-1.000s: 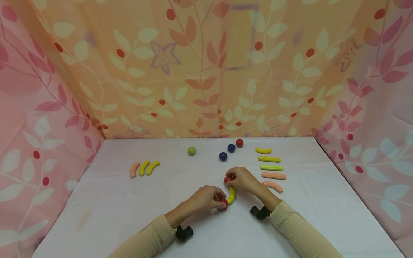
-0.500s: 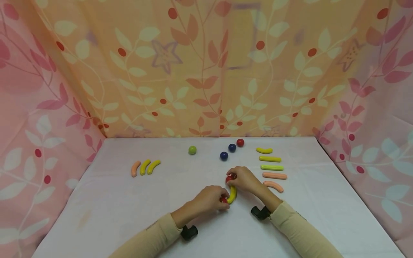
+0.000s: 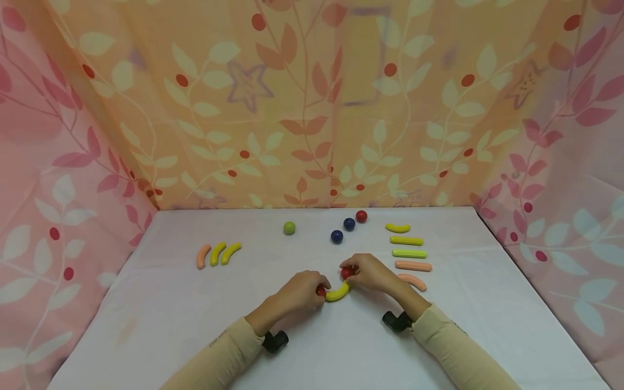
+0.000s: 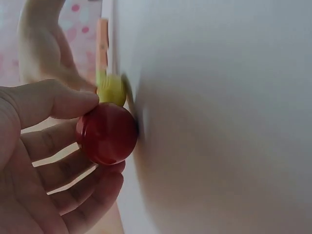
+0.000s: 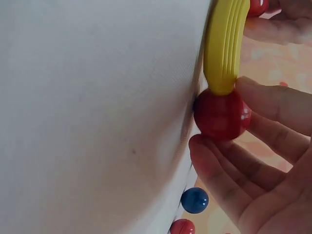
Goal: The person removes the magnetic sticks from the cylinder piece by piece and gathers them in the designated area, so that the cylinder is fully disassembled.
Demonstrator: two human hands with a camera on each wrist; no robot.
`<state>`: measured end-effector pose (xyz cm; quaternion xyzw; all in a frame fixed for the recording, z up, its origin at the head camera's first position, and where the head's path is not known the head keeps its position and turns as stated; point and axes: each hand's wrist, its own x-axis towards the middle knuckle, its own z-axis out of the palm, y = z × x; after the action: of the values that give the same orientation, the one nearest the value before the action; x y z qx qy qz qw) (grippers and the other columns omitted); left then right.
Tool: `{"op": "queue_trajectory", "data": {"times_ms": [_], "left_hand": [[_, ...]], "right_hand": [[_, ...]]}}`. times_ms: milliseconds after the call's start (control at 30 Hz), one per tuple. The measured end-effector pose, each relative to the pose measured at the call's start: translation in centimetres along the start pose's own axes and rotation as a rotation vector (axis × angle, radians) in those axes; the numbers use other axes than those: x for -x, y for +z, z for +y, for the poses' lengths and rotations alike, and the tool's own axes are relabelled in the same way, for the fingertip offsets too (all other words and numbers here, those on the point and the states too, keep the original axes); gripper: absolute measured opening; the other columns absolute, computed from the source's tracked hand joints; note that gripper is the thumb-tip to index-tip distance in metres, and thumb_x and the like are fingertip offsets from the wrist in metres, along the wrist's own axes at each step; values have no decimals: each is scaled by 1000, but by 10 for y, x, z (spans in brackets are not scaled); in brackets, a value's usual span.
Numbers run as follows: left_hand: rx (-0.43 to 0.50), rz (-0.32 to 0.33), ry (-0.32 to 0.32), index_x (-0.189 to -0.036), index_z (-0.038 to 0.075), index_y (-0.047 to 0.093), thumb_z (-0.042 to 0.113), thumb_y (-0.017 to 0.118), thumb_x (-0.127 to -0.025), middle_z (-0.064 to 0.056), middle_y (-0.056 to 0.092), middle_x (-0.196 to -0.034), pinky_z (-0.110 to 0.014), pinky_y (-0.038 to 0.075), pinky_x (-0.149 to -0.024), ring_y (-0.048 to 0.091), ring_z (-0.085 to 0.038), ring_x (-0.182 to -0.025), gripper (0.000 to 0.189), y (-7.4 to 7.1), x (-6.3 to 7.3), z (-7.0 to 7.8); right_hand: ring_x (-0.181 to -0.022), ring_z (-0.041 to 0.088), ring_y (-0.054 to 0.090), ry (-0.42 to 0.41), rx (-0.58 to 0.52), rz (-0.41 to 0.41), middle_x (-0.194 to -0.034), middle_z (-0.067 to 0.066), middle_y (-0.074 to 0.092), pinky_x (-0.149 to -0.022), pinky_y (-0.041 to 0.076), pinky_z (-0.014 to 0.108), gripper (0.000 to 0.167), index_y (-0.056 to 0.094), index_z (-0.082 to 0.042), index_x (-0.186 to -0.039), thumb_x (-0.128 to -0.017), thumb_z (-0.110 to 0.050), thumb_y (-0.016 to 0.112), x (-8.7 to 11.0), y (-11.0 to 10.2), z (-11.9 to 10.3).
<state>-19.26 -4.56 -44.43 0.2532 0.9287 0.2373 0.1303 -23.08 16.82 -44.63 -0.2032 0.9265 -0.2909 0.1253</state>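
My left hand (image 3: 301, 291) pinches a red ball (image 4: 108, 134) between thumb and fingers, low over the white table. Another red ball (image 5: 222, 115) is in the grip of my right hand (image 3: 372, 274). Between the two balls lies a curved yellow stick (image 3: 338, 293), ribbed along its length. One end of it meets the right ball in the right wrist view. Its other end is beside the left ball. Fingers partly cover both balls in the head view.
Right of my right hand lie a curved orange stick (image 3: 413, 281), a straight orange one (image 3: 413, 266) and several yellow or green sticks (image 3: 409, 253). Blue balls (image 3: 337, 236), a red ball (image 3: 361, 216) and a green ball (image 3: 289, 228) stand behind. Three curved sticks (image 3: 218, 254) lie left.
My left hand has shifted left and slightly away from me with its red ball. The yellow stick has swung from nearly upright to slanting leftward. My right hand has barely moved.
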Motion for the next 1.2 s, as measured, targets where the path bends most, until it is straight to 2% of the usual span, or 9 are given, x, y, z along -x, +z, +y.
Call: {"op": "queue_trajectory", "data": {"times_ms": [133,233,333,467,633,833,1033,1200], "left_hand": [[25,19,-34,-109,7,72,8,71,-83,-1,68,-97,-26,48,-76,54,-11,-82,25,-6,-2,-7],[32,20,-25,-111,6,71,11,72,-84,-4,70,-102,-28,50,-78,57,-12,-83,28,-6,-5,-7],[-22,21,24,-112,7,72,17,72,-85,-4,72,-106,-31,52,-85,63,-15,-92,29,-2,-9,-3],[-139,18,79,-111,8,73,23,72,-87,-2,74,-107,-30,53,-89,65,-16,-100,28,7,-13,1],[-215,12,95,-110,11,74,24,75,-85,2,74,-100,-24,51,-80,63,-9,-88,27,14,-17,2],[-201,4,105,-102,13,77,20,77,-83,7,72,-87,-20,46,-71,53,-4,-72,20,12,-18,5],[-172,-2,108,-101,14,78,19,77,-83,8,73,-87,-20,46,-73,53,-2,-72,19,11,-17,5],[-173,8,115,-101,14,78,19,77,-83,8,73,-88,-21,46,-74,54,-2,-73,18,12,-16,5]], "right_hand": [[-92,16,58,-19,11,-19,-104,4,70,-89,52,40,33,71,-8,-115,-82,-10,76,1,-1,1],[-93,16,59,-26,10,-20,-104,5,70,-88,52,40,32,71,-7,-114,-82,-10,76,2,0,1],[-91,15,60,-25,1,-12,-102,5,70,-86,54,38,31,71,-6,-111,-81,-9,77,3,0,-1],[-89,15,59,-22,-15,-13,-99,5,70,-85,54,37,30,71,-5,-110,-80,-9,78,3,1,-3],[-88,14,58,-23,-6,-24,-100,4,70,-84,53,35,32,71,-5,-112,-81,-10,78,5,2,-4],[-89,15,59,-43,-5,-25,-102,6,71,-85,54,37,31,71,-4,-111,-81,-9,77,8,3,-6],[-96,19,61,-74,-11,-30,-108,9,71,-90,54,41,30,71,-3,-112,-82,-7,76,11,3,-6],[-93,18,61,-89,7,-27,-106,8,71,-88,54,39,29,71,-2,-111,-83,-7,75,11,3,-6]]}}
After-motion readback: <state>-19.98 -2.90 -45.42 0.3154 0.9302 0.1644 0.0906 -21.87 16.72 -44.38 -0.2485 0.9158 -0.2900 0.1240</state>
